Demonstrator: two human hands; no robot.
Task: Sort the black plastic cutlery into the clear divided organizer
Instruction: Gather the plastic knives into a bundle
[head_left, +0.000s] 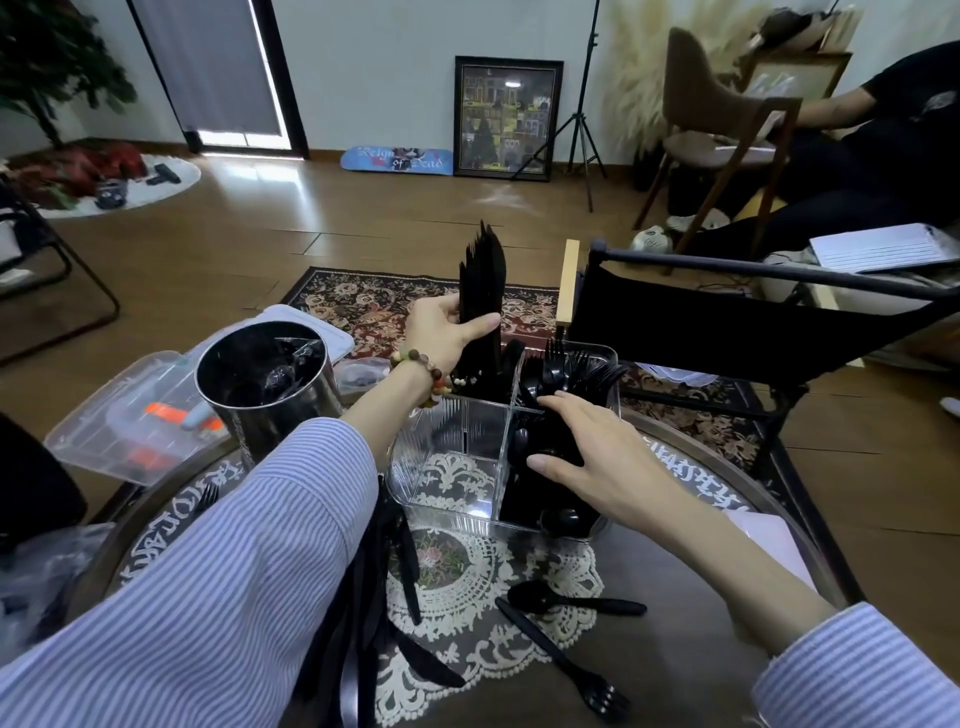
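Note:
The clear divided organizer (447, 499) stands in the middle of the round table. My left hand (441, 325) grips a bundle of black knives (483, 280), upright, their lower ends in the organizer's far left compartment. Black forks (576, 371) stand in the far right compartment. My right hand (587, 447) rests over black spoons (550, 509) in the near right compartment, fingers curved on them. The near left compartment shows only the doily through its floor. On the table in front lie a loose spoon (566, 600), a fork (566, 665) and several knives (410, 566).
A metal canister (270, 395) stands at the left of the table, beside a clear plastic box (119, 426). A black folding chair (727, 322) is close behind the organizer. A lace doily (467, 623) covers the table centre. A person sits at the far right.

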